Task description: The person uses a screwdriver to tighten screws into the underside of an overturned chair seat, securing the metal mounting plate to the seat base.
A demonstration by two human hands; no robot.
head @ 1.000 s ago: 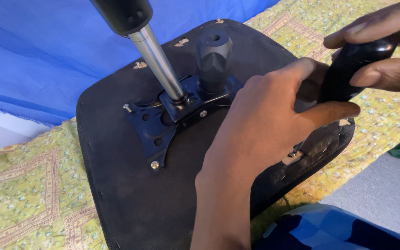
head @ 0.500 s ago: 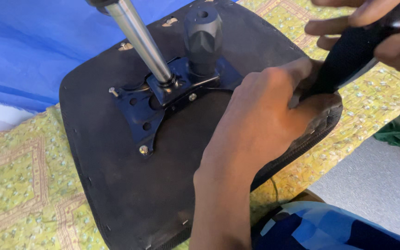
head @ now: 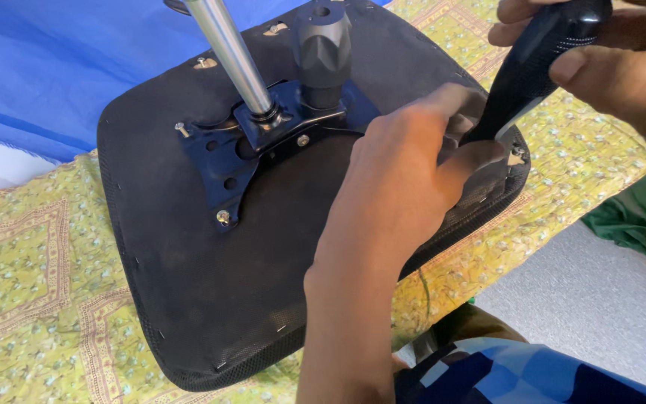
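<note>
An upturned black chair seat (head: 188,299) lies on a bed. A dark metal bracket plate (head: 222,161) is screwed to its underside, with a chrome gas cylinder (head: 229,52) and a black knob (head: 323,52) rising from it. My left hand (head: 405,179) rests on the seat's right side, its fingers pinched around the lower end of a black armrest piece (head: 540,60). My right hand (head: 607,52) grips the upper part of that armrest piece at the top right. The joint between armrest and seat is hidden by my left hand.
A yellow-green patterned bedspread (head: 24,284) lies under the seat, with blue fabric (head: 61,67) behind it. Grey floor (head: 600,307) and a green cloth (head: 644,224) are at the right. My knee in blue checked cloth (head: 517,374) is at the bottom.
The view has shifted so the seat sits further right and lower in frame. The armrest piece has swung more upright in my right hand, while my left hand stayed at its lower end.
</note>
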